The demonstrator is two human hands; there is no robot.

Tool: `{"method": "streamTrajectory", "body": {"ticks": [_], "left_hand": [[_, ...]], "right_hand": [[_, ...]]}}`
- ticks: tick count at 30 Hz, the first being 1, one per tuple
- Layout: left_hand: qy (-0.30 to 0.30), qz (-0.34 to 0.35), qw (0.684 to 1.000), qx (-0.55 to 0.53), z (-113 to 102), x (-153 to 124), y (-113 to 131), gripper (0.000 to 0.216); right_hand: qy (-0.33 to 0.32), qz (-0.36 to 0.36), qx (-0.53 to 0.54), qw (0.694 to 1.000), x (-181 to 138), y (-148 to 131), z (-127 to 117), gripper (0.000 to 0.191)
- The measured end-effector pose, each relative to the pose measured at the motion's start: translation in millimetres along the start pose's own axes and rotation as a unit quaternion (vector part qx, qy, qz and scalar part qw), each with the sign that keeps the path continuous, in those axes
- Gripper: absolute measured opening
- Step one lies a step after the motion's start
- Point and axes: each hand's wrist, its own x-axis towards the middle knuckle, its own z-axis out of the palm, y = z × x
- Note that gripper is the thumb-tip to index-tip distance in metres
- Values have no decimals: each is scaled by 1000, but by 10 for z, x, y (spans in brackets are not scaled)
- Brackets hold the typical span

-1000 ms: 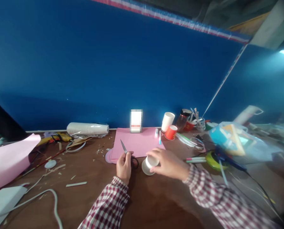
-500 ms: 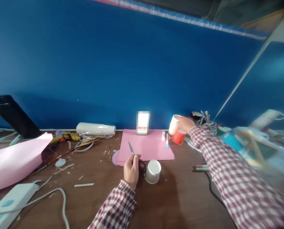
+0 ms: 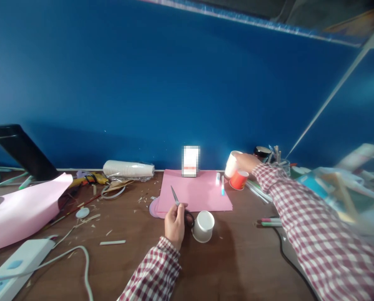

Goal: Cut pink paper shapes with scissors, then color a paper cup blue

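Note:
My left hand [image 3: 175, 225] is closed on a pair of scissors [image 3: 176, 197], its blades pointing away over the pink paper [image 3: 196, 196]. Just right of the scissors' black handles stands a white paper cup [image 3: 203, 226], upside down. At the back right, my right hand [image 3: 249, 162] is closed at the side of another white paper cup [image 3: 231, 165]; its fingertips are partly hidden. A red paper cup [image 3: 239, 179] stands upside down just below that hand. On the paper lie a small white tube [image 3: 217, 179] and a blue-and-white pen [image 3: 222, 186].
A sleeve of stacked white cups [image 3: 127, 169] lies along the blue wall. On the left are a curved pink sheet [image 3: 26, 213], a white power strip [image 3: 20, 263] with its cable, and scraps. Markers [image 3: 270, 222], a black-lidded jar [image 3: 262, 151] and plastic bags [image 3: 347, 192] are on the right.
The view has shifted slightly, so everything appears a little further right. My left hand still holds the scissors, and my right hand stays at the back white cup.

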Motion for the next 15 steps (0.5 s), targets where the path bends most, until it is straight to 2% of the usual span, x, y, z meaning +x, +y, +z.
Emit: {"method": "streamTrajectory", "body": {"ticks": [15], "left_hand": [[4, 4, 1000, -2, 1, -7, 19, 37]], "right_hand": [[61, 3, -5, 998, -19, 92, -60, 44]]}}
